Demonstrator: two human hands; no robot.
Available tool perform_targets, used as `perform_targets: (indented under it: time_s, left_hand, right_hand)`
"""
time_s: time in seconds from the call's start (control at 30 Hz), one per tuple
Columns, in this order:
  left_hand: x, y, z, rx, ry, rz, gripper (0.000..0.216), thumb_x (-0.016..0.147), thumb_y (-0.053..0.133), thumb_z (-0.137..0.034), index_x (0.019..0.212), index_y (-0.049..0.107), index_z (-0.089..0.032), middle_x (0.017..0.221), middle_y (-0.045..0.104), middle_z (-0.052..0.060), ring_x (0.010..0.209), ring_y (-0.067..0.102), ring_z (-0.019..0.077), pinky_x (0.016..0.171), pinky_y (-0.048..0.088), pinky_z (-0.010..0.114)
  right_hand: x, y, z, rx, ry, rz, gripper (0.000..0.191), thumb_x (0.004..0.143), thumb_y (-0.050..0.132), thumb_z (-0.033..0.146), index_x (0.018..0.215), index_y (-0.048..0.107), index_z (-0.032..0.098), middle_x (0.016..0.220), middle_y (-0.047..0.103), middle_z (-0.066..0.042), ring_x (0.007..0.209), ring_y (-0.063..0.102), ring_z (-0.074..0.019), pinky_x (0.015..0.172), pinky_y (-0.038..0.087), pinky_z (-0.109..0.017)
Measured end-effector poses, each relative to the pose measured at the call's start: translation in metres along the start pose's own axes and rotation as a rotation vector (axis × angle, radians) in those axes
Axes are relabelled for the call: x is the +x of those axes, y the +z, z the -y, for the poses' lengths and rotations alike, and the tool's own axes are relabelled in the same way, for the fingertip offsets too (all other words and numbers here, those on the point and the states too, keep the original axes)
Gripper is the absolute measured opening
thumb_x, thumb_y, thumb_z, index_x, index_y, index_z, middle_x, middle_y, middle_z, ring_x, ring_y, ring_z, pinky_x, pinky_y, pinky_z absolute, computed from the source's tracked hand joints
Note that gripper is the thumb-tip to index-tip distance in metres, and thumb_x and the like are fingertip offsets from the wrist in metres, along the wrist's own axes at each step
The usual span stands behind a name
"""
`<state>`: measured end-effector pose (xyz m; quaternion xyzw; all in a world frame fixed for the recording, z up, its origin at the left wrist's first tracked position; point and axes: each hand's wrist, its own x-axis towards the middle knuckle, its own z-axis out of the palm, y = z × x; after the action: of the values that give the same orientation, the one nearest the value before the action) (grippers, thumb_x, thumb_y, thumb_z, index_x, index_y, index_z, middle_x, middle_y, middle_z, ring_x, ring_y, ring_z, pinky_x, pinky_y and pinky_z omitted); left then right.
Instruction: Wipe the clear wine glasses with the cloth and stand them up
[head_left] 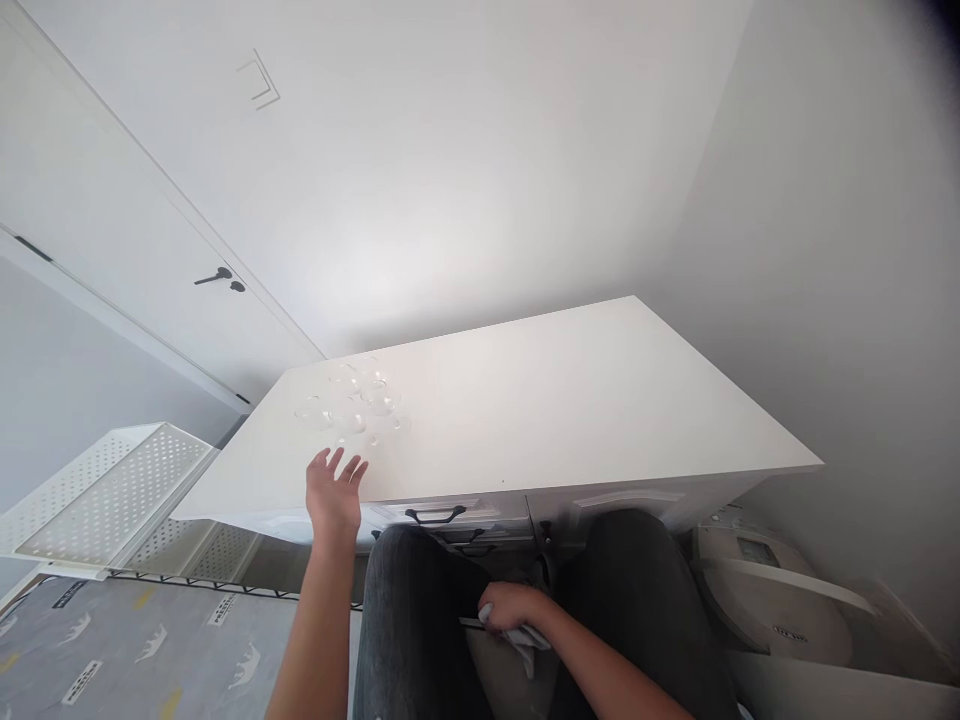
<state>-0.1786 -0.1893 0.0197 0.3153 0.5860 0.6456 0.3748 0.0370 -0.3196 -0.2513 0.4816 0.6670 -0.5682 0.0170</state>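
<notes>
Several clear glasses [349, 415] stand close together on the left part of the white cabinet top [525, 400]. They look like stemmed or rounded glassware, but their see-through outlines are faint. Just in front of them, over the cabinet's near edge, my left hand [335, 490] is open with its fingers spread and nothing in it. Down between my knees, my right hand [512, 607] is closed around a light grey cloth [529, 645], whose loose end hangs below the fingers.
Dark handles [436, 515] stick out from the cabinet's drawers near my knees. A white perforated rack [120, 490] and a patterned grey bed cover [150, 640] lie at left. At right sits a round-lidded white appliance [772, 590]. A door handle [214, 275] shows behind.
</notes>
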Motion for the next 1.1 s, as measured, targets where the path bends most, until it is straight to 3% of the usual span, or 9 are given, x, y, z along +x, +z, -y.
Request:
perform_targets:
  time_s: [0.17, 0.3, 0.5, 0.67, 0.77, 0.83, 0.93, 1.0, 1.1]
  left_hand:
    - [0.022, 0.015, -0.025, -0.095, -0.099, 0.07, 0.043, 0.099, 0.054, -0.056, 0.132, 0.052, -0.029, 0.144, 0.055, 0.013, 0.106, 0.075, 0.0212, 0.102, 0.062, 0.041]
    - [0.032, 0.027, -0.021, -0.075, -0.149, 0.183, 0.048, 0.102, 0.045, -0.062, 0.134, 0.052, -0.027, 0.137, 0.06, 0.014, 0.111, 0.075, 0.0233, 0.101, 0.063, 0.042]
    - [0.037, 0.034, -0.01, -0.163, -0.13, 0.281, 0.053, 0.103, 0.044, -0.065, 0.138, 0.056, -0.026, 0.15, 0.059, 0.015, 0.116, 0.073, 0.0219, 0.108, 0.06, 0.043]
    - [0.017, 0.026, -0.017, -0.186, -0.06, 0.258, 0.051, 0.101, 0.053, -0.06, 0.137, 0.062, -0.025, 0.141, 0.063, 0.015, 0.119, 0.072, 0.0237, 0.113, 0.057, 0.044]
    - [-0.014, 0.031, -0.034, -0.221, -0.015, 0.413, 0.046, 0.098, 0.061, -0.055, 0.137, 0.065, -0.032, 0.134, 0.063, 0.008, 0.103, 0.074, 0.0215, 0.111, 0.058, 0.048]
    - [-0.039, 0.047, -0.046, -0.208, 0.016, 0.575, 0.046, 0.097, 0.062, -0.051, 0.139, 0.064, -0.033, 0.133, 0.062, 0.007, 0.099, 0.073, 0.0221, 0.106, 0.06, 0.048]
    - [-0.067, 0.092, -0.053, -0.181, -0.001, 0.791, 0.046, 0.096, 0.061, -0.052, 0.137, 0.065, -0.03, 0.128, 0.063, 0.008, 0.088, 0.07, 0.0208, 0.096, 0.061, 0.047]
    - [-0.072, 0.131, -0.047, -0.189, -0.066, 0.966, 0.044, 0.099, 0.058, -0.053, 0.135, 0.065, -0.028, 0.125, 0.062, 0.009, 0.088, 0.069, 0.0206, 0.09, 0.06, 0.044]
    - [-0.057, 0.193, -0.028, -0.216, -0.131, 1.155, 0.041, 0.103, 0.054, -0.053, 0.126, 0.067, -0.022, 0.117, 0.061, 0.009, 0.084, 0.066, 0.0173, 0.084, 0.058, 0.037]
  right_hand:
    - [0.004, 0.002, -0.004, -0.053, -0.006, 0.045, 0.017, 0.059, 0.078, 0.008, 0.068, 0.071, 0.022, 0.054, 0.05, 0.008, 0.051, 0.046, -0.0108, 0.055, 0.035, -0.023]
    - [0.003, -0.001, -0.003, -0.055, -0.001, 0.05, 0.015, 0.06, 0.078, 0.011, 0.069, 0.071, 0.021, 0.056, 0.052, 0.008, 0.053, 0.048, -0.0106, 0.055, 0.035, -0.022]
    - [-0.006, -0.007, 0.005, -0.054, 0.019, 0.045, 0.016, 0.061, 0.077, 0.011, 0.072, 0.073, 0.021, 0.059, 0.056, 0.007, 0.054, 0.049, -0.0109, 0.055, 0.036, -0.022]
    - [-0.006, -0.006, 0.007, -0.002, 0.059, 0.013, 0.012, 0.066, 0.076, 0.014, 0.075, 0.075, 0.021, 0.068, 0.068, 0.004, 0.06, 0.058, -0.0135, 0.056, 0.037, -0.023]
    - [-0.003, -0.004, 0.006, 0.041, 0.104, 0.011, 0.006, 0.069, 0.075, 0.018, 0.066, 0.07, 0.018, 0.066, 0.068, 0.001, 0.058, 0.06, -0.0149, 0.054, 0.037, -0.024]
    - [-0.001, -0.004, 0.005, 0.071, 0.113, 0.001, 0.01, 0.072, 0.075, 0.021, 0.065, 0.069, 0.017, 0.067, 0.068, -0.001, 0.059, 0.061, -0.0153, 0.053, 0.036, -0.023]
    - [0.001, -0.004, 0.005, 0.125, 0.094, -0.022, 0.009, 0.079, 0.072, 0.024, 0.076, 0.076, 0.017, 0.078, 0.074, -0.002, 0.068, 0.066, -0.0163, 0.054, 0.037, -0.022]
    - [0.001, -0.005, 0.006, 0.166, 0.079, -0.032, 0.015, 0.085, 0.067, 0.023, 0.086, 0.081, 0.019, 0.087, 0.078, -0.002, 0.076, 0.07, -0.0163, 0.056, 0.039, -0.02]
    - [0.0, -0.008, 0.006, 0.219, 0.096, -0.05, 0.024, 0.089, 0.061, 0.021, 0.095, 0.085, 0.019, 0.095, 0.08, -0.003, 0.086, 0.073, -0.0173, 0.061, 0.041, -0.019]
